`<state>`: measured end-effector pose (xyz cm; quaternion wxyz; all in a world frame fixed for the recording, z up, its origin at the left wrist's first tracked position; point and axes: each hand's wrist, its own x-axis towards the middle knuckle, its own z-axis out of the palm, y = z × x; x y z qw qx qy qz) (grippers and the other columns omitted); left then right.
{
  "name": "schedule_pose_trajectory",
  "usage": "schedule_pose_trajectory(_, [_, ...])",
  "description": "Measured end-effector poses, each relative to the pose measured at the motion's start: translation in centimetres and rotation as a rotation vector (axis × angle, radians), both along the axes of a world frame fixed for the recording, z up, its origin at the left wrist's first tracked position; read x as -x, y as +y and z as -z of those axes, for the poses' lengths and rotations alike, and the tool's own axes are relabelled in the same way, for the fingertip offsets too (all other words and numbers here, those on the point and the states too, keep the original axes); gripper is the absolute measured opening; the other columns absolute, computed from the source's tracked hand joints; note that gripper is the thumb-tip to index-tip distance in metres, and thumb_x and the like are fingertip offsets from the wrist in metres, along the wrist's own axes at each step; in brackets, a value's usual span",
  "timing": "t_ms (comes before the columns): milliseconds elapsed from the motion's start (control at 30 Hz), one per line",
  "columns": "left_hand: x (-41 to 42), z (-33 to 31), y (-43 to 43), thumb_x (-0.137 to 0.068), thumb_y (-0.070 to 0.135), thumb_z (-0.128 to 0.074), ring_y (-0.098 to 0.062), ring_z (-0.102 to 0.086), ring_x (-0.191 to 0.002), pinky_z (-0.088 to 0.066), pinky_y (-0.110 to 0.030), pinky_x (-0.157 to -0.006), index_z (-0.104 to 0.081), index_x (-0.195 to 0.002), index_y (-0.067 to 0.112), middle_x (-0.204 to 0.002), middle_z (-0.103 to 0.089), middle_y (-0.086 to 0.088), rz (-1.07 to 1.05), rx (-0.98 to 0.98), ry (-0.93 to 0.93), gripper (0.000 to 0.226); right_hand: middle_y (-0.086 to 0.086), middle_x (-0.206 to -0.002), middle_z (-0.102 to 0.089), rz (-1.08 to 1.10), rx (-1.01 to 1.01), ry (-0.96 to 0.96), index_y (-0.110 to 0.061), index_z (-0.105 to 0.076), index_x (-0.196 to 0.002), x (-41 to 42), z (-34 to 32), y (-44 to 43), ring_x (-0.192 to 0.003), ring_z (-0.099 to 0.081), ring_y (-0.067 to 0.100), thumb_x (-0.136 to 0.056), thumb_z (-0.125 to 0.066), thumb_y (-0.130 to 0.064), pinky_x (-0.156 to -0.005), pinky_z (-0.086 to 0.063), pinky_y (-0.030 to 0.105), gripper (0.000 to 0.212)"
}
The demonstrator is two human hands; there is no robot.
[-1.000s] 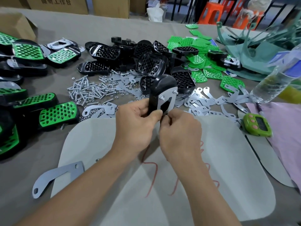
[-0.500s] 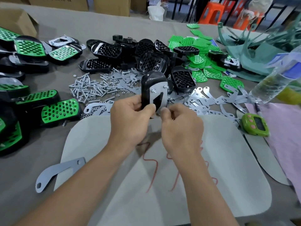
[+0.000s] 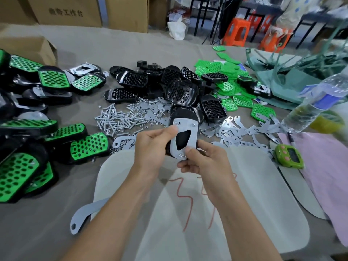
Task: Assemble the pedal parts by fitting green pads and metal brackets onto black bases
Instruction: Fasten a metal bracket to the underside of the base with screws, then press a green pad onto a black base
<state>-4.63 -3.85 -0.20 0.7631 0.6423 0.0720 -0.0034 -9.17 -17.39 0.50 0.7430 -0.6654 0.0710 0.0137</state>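
Observation:
I hold one black pedal base [image 3: 183,114] upright over the table's middle, its underside facing me. A grey metal bracket [image 3: 185,127] lies on it, with bolt ends at its two upper corners and at its lower tip. My left hand [image 3: 153,146] grips the base's left edge. My right hand [image 3: 202,159] pinches the fastener at the bracket's lower tip. Loose black bases [image 3: 177,89] are piled behind, loose green pads [image 3: 228,85] to their right, flat brackets [image 3: 243,129] beside my right hand.
Finished green-and-black pedals [image 3: 88,146] crowd the left side. Bolts and nuts [image 3: 116,119] lie scattered ahead. A pale mat [image 3: 244,204] lies under my arms, a long grey bracket [image 3: 84,213] on its left edge. A green timer [image 3: 289,156] and water bottle [image 3: 312,104] sit right.
The pedal base has turned in my hands, so the bracket side now faces me squarely. My right fingers have stayed at the bracket's lower tip. The view has tilted up.

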Motion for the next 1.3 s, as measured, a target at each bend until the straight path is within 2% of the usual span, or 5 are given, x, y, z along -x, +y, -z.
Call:
schedule_pose_trajectory(400, [0.7, -1.5, 9.1, -0.077, 0.028, -0.075, -0.018, -0.077, -0.083, -0.063, -0.04, -0.07, -0.047, -0.149, 0.036, -0.09, -0.079, 0.006, -0.021, -0.236, 0.153, 0.077, 0.008, -0.063, -0.058, -0.102, 0.013, 0.111, -0.014, -0.074, -0.075, -3.0, -0.7, 7.6, -0.052, -0.053, 0.023, -0.091, -0.064, -0.007, -0.047, -0.042, 0.027, 0.02])
schedule_pose_trajectory(667, [2.2, -5.7, 18.7, -0.082, 0.005, -0.069, 0.004, -0.071, -0.101, -0.057, -0.03, -0.088, -0.072, -0.109, 0.044, -0.1, -0.076, 0.025, -0.365, -0.569, -0.122, 0.048, 0.005, -0.092, -0.079, -0.297, -0.027, -0.143, -0.014, -0.079, -0.103, -7.7, -4.3, 18.6, -0.079, -0.07, 0.014, -0.077, -0.064, 0.015, -0.071, -0.057, 0.029, 0.042])
schedule_pose_trajectory(900, [2.5, -5.7, 24.0, -0.1, 0.003, -0.052, 0.028, -0.054, -0.087, -0.034, 0.01, -0.079, -0.062, -0.138, 0.038, -0.114, -0.068, 0.023, -0.516, -0.834, -0.034, 0.053, 0.006, -0.123, -0.073, -0.049, 0.779, -0.699, -0.012, -0.078, -0.11, -9.9, -1.3, 23.5, -0.114, -0.067, 0.022, -0.071, -0.063, 0.014, -0.11, -0.041, 0.026, 0.049])
schedule_pose_trajectory(1067, [2.2, -3.9, 22.5, -0.094, 0.048, -0.065, -0.014, -0.027, -0.152, -0.027, -0.032, -0.121, -0.047, -0.149, 0.043, -0.154, -0.047, 0.02, -0.32, -1.048, 0.087, 0.059, 0.005, -0.136, -0.066, -0.261, 0.74, -0.509, -0.017, -0.07, -0.13, -8.6, 1.9, 21.2, -0.126, -0.06, 0.009, -0.081, -0.053, 0.009, -0.111, -0.026, 0.005, 0.058])
schedule_pose_trajectory(1300, [0.0, -4.2, 21.6, -0.075, 0.049, -0.083, -0.018, -0.034, -0.148, -0.031, -0.042, -0.122, -0.061, -0.136, 0.045, -0.145, -0.061, 0.0, -0.437, -1.013, 0.11, 0.065, -0.016, -0.128, -0.069, -0.388, 0.514, -0.409, -0.026, -0.072, -0.126, -8.9, 1.4, 19.4, -0.121, -0.057, -0.01, -0.084, -0.05, 0.013, -0.112, -0.04, 0.017, 0.062])
